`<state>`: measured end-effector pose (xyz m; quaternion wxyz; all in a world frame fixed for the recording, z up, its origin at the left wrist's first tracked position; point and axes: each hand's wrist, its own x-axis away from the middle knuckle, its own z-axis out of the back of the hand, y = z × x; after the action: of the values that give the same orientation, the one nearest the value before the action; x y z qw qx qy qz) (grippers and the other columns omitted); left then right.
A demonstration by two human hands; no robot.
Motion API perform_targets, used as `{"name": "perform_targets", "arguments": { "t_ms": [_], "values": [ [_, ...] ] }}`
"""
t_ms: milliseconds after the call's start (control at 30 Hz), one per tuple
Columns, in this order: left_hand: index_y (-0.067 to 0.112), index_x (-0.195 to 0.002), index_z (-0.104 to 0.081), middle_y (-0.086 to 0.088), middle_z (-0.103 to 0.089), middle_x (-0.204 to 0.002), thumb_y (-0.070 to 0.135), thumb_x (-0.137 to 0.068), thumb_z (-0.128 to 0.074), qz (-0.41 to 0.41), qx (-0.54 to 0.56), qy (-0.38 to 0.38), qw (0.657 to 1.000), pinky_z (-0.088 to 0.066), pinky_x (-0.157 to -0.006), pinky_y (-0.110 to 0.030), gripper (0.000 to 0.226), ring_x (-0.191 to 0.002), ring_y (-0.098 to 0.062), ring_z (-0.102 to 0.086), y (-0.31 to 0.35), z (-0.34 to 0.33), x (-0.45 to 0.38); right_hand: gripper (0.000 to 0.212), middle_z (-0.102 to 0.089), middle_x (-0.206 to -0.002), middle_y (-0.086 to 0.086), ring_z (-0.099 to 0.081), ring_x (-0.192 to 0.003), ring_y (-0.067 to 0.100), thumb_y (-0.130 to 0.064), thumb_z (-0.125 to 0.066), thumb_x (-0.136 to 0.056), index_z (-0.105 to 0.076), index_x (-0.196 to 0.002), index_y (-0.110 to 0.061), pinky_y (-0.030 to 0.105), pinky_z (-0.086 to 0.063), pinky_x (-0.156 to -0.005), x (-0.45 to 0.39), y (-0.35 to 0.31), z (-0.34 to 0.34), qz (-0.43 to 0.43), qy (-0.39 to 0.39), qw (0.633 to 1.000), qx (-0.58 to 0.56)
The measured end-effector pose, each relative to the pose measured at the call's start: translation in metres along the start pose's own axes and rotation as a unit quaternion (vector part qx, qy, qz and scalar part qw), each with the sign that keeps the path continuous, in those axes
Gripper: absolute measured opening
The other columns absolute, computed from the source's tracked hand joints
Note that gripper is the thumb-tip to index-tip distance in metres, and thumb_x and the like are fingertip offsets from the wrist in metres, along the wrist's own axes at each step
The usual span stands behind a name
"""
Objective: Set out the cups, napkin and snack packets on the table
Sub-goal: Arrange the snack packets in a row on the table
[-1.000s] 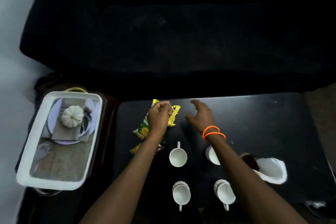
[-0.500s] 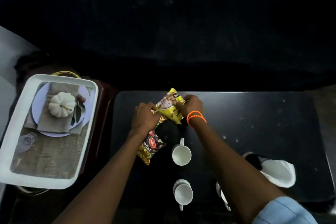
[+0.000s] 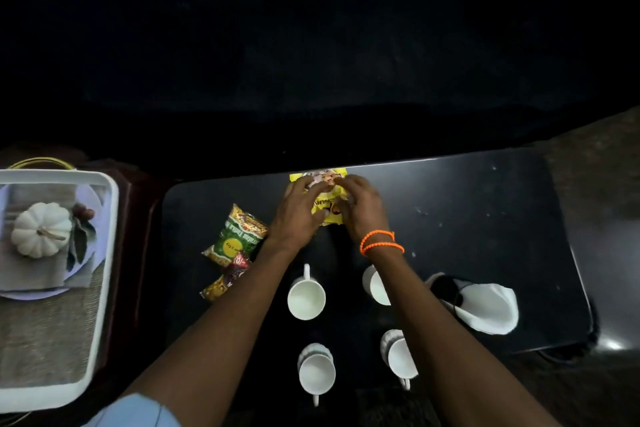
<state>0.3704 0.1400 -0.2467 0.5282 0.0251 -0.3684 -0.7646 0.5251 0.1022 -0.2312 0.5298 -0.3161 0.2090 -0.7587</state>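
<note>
A yellow snack packet (image 3: 323, 199) lies at the far edge of the black table (image 3: 467, 218). My left hand (image 3: 298, 215) holds its left side and my right hand (image 3: 362, 208), with orange bands at the wrist, holds its right side. A green packet (image 3: 235, 236) and a dark red packet (image 3: 225, 279) lie left of my left forearm. Two white cups (image 3: 306, 298) (image 3: 375, 286) stand behind two more (image 3: 317, 373) (image 3: 398, 357); my right forearm partly hides the right-hand pair. A white napkin (image 3: 488, 308) in a dark ring lies to the right.
A white tray (image 3: 104, 253) stands on a dark side stand left of the table. It holds a white pumpkin (image 3: 40, 229) on a plate and a woven mat. A dark sofa fills the space behind the table.
The yellow packet moved right, away from the other two, and now lies flat at the far edge. My left hand left the green packet and joined my right hand on the yellow one.
</note>
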Motion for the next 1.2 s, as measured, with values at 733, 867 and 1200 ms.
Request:
{"name": "perform_targets", "arguments": {
  "t_ms": [733, 867, 1200],
  "values": [
    [0.04, -0.163, -0.025, 0.01, -0.014, -0.174, 0.034, -0.089, -0.078, -0.066, -0.089, -0.06, 0.992, -0.036, -0.122, -0.055, 0.091, -0.162, -0.019, -0.005, -0.029, -0.001, 0.012, 0.085, -0.041, -0.161, 0.006, -0.039, -0.146, 0.033, 0.0, -0.083, -0.075, -0.05, -0.15, -0.021, 0.048, -0.047, -0.109, -0.004, 0.015, 0.0, 0.077, -0.135, 0.978, 0.142],
    [0.041, -0.162, -0.025, 0.011, -0.012, -0.174, 0.031, -0.086, -0.081, -0.08, -0.077, -0.061, 0.992, -0.039, -0.12, -0.053, 0.095, -0.162, -0.017, -0.003, -0.028, -0.004, 0.01, 0.086, -0.041, -0.162, 0.003, -0.042, -0.144, 0.033, -0.003, -0.085, -0.076, -0.048, -0.151, -0.024, 0.047, -0.047, -0.107, 0.0, 0.021, 0.0, 0.069, -0.121, 0.979, 0.15],
    [0.025, -0.145, -0.059, 0.003, -0.053, -0.152, 0.038, -0.1, -0.067, 0.081, 0.119, 0.251, 0.957, -0.03, -0.113, -0.014, 0.047, -0.141, -0.01, -0.042, -0.054, 0.03, 0.093, 0.059, -0.066, -0.133, 0.014, -0.062, -0.121, 0.033, -0.011, -0.083, -0.078, -0.063, -0.134, -0.014, 0.039, -0.05, -0.102, 0.026, -0.044, -0.018, 0.019, -0.029, 0.999, 0.017]
  ]
}}
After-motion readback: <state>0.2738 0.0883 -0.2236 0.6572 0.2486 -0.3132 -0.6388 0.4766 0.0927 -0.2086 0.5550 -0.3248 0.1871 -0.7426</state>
